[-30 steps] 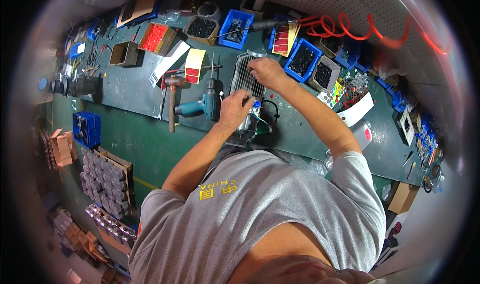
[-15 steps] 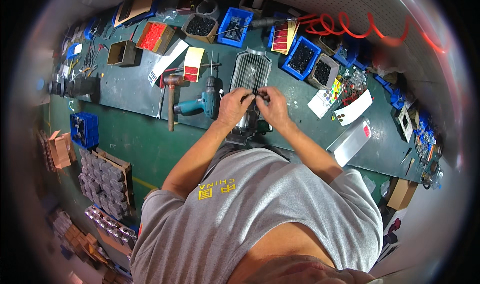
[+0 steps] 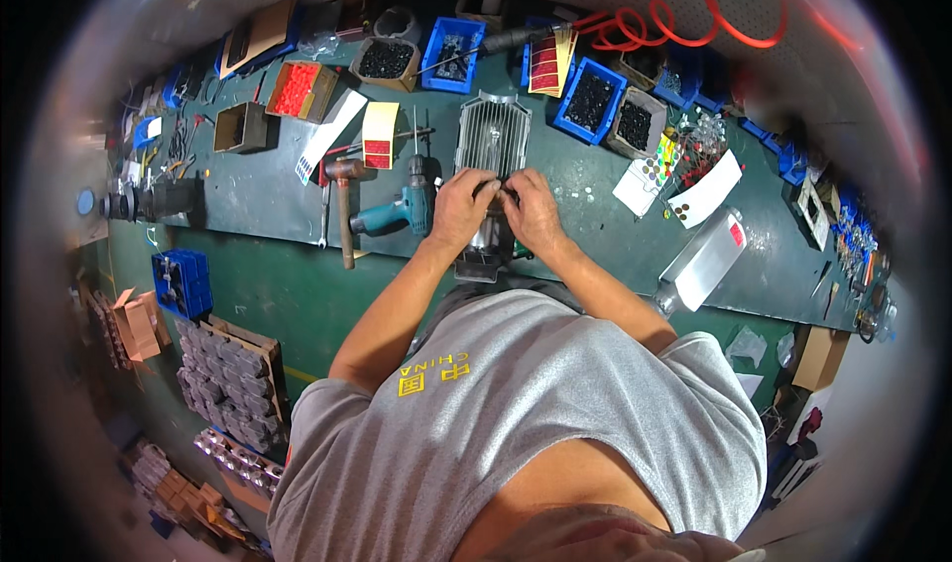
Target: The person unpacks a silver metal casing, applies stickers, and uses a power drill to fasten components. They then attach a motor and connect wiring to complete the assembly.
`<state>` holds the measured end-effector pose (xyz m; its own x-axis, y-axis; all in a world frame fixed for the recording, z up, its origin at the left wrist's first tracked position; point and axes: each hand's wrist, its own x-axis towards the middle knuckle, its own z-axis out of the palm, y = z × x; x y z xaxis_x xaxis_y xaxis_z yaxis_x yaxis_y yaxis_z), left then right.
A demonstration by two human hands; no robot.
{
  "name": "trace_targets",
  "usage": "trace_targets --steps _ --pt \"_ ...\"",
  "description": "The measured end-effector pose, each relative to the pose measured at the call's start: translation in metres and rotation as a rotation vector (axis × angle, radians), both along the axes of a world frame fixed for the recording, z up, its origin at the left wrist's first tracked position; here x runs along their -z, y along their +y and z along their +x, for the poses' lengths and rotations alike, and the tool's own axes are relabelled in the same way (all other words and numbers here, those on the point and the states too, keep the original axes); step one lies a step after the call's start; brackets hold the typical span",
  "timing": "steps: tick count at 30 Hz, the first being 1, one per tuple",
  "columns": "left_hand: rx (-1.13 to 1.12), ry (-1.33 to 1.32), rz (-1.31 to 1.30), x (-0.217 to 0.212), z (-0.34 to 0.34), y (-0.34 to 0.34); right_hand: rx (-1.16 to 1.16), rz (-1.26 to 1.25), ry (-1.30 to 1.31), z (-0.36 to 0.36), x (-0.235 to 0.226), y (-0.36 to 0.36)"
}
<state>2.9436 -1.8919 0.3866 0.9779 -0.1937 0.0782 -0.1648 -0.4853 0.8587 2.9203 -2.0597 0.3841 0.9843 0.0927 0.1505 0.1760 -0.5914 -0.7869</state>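
Note:
A ribbed grey metal housing (image 3: 489, 144) lies lengthwise on the green workbench (image 3: 258, 205), right in front of me. My left hand (image 3: 462, 208) and my right hand (image 3: 533, 210) rest side by side on its near half, fingertips meeting over a small part in the middle that I cannot make out. The near end of the housing (image 3: 479, 263) pokes out below my wrists. A teal cordless drill (image 3: 395, 214) lies just left of my left hand, and a wooden-handled hammer (image 3: 343, 213) lies beyond it.
Blue bins of dark small parts (image 3: 591, 99) and a box of red parts (image 3: 298, 88) line the bench's far edge, under a coiled red air hose (image 3: 684, 22). A clear plastic bottle (image 3: 702, 262) lies at right. Stacked grey castings (image 3: 230, 384) sit on the floor at left.
My right hand has come back from the far end of the housing and joined my left hand at its middle; both now sit together there.

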Motion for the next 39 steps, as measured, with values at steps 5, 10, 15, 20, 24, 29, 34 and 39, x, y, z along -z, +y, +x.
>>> trace_targets --steps 5,10,15,20,24,29,34,39 --pt "0.017 -0.014 -0.028 0.002 0.001 0.000 -0.025 0.083 -0.031 0.001 0.007 0.000" --pt "0.017 -0.025 -0.006 -0.001 0.001 -0.001 -0.044 0.115 -0.004 0.001 0.011 -0.001" --pt "0.015 -0.036 -0.015 0.002 0.001 0.000 -0.065 0.105 -0.029 0.000 0.008 0.000" --pt "0.032 0.006 0.036 0.000 0.002 0.002 -0.043 0.091 -0.050 -0.001 0.008 0.003" --pt "0.053 0.027 0.111 -0.001 0.005 0.003 -0.047 0.045 -0.098 -0.006 0.004 0.004" --pt "0.098 0.030 0.185 -0.012 0.007 0.016 -0.078 0.055 -0.079 -0.020 -0.006 -0.003" --pt "0.194 0.106 0.153 -0.015 0.013 0.025 0.149 0.265 0.048 -0.006 0.010 -0.007" --pt "0.259 0.055 0.120 -0.003 0.019 0.032 0.107 0.210 0.108 0.005 0.014 -0.002"
